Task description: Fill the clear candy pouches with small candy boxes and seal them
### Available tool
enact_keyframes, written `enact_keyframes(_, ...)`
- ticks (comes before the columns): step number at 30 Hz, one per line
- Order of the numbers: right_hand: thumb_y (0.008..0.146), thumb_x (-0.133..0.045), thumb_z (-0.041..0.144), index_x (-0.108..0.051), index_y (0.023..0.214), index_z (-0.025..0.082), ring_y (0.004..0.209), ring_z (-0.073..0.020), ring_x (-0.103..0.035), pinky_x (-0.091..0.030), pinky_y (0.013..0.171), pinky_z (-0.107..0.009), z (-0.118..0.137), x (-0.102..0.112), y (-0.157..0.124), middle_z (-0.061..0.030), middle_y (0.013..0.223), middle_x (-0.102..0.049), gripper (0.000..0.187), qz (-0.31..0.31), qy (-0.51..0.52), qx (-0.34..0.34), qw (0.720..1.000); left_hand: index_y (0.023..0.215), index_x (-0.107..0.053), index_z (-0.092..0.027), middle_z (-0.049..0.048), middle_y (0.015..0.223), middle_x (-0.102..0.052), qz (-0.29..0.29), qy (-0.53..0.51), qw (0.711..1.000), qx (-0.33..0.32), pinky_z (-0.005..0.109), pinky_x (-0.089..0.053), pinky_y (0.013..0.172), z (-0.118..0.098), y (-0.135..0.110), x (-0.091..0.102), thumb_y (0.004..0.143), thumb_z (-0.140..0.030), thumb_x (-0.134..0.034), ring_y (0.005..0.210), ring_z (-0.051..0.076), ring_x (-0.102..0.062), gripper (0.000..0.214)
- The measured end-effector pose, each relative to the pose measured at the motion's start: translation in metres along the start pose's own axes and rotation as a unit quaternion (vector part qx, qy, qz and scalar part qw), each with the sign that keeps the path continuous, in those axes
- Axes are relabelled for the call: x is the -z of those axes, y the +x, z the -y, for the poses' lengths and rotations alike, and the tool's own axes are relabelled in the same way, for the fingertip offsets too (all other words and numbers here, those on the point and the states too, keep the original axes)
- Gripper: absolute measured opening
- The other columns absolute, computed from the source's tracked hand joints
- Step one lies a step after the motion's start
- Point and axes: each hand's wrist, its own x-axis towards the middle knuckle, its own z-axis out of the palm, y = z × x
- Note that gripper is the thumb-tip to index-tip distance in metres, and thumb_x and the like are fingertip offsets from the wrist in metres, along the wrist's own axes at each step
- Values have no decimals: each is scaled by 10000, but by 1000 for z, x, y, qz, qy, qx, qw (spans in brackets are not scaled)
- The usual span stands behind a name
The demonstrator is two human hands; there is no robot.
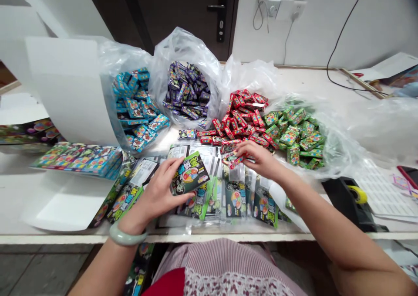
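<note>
My left hand (160,193) grips a black printed packet (190,174) with a green edge, fingers behind it and thumb at its lower side. To the right, my right hand (259,158) pinches small red candy packs (233,160) by their ends; how many is unclear. Just beyond it spreads a heap of red packs (241,117). Beneath both hands lie several flat black-and-green packets (235,198) in clear sleeves. A single dark small pack (187,134) lies beside the red heap.
Plastic bags hold blue packs (139,102), purple packs (187,91) and green packs (302,132) along the back. An open white carton (68,86) with rows of packs (78,158) stands left. A tape dispenser (351,204) sits right, near printed sheets (385,193). The table's front edge (228,237) runs before me.
</note>
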Motion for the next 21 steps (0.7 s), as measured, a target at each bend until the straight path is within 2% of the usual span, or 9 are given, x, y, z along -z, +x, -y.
enact_keyframes(3,808,-524,48,-657,998,214,1148,-242,-530,-453,967,-458,-6,-24,-22,-115,1163,-582,285,37,-54,40,997,1476,-232,-272,107,1363,-399,3,6,1000,-1,486,-388,1093,3,-7,-1,763,-488,-705,1277,317,-425,883)
enact_keyframes(6,827,-431,8,-648,1116,236,1248,-248,-471,-406,1028,-497,-7,-34,-48,-112,1280,-555,427,66,-95,15,993,1484,-227,-291,102,1378,-412,16,23,1000,-10,506,-383,1089,6,-14,-1,757,-514,-705,1276,330,-426,899)
enact_keyframes(8,852,-415,38,-588,1238,249,1295,-252,-431,-374,1061,-511,0,-39,-59,-111,1361,-508,472,45,-122,-46,990,1484,-231,-290,100,1387,-419,24,28,999,-16,504,-382,1089,7,-16,-3,753,-516,-709,1277,330,-427,903)
enact_keyframes(10,865,-527,189,-495,1347,225,1326,-303,-390,-366,1060,-544,10,-47,-65,-149,1423,-441,484,6,-151,-133,979,1479,-241,-272,106,1391,-424,30,22,999,-18,494,-380,1092,5,-14,-5,754,-492,-715,1278,323,-428,894)
enact_keyframes(13,764,-686,352,-455,1369,171,1292,-368,-413,-381,1037,-574,25,-62,-64,-199,1390,-453,672,-29,-170,-213,962,1461,-270,-239,120,1388,-436,40,8,999,-31,485,-376,1098,0,-9,-8,752,-450,-722,1282,316,-431,867)
enact_keyframes(15,756,-685,330,-468,1344,176,1238,-342,-467,-400,1031,-546,33,-63,-59,-178,1320,-515,645,-58,-146,-199,967,1450,-290,-228,126,1389,-444,47,8,998,-40,488,-374,1099,-3,-7,-7,750,-432,-723,1285,319,-432,848)
enact_keyframes(18,768,-676,310,-425,1374,251,1253,-309,-452,-383,1058,-527,46,-47,-48,-123,1343,-507,659,-104,-105,-127,981,1444,-309,-220,133,1392,-443,57,11,997,-47,499,-367,1100,-8,-5,-4,743,-408,-732,1289,324,-430,841)
enact_keyframes(19,767,-682,312,-409,1388,280,1270,-310,-435,-368,1069,-534,51,-39,-43,-107,1367,-493,679,-96,-104,-98,985,1445,-308,-221,135,1394,-442,60,10,997,-51,504,-366,1098,-9,-4,-3,739,-406,-736,1291,326,-427,846)
enact_keyframes(21,768,-693,312,-405,1402,314,1281,-318,-420,-355,1073,-548,61,-24,-31,-89,1399,-474,696,-32,-117,-42,992,1453,-296,-224,137,1392,-441,61,4,996,-64,510,-369,1091,-12,-3,-2,737,-417,-739,1292,326,-422,863)
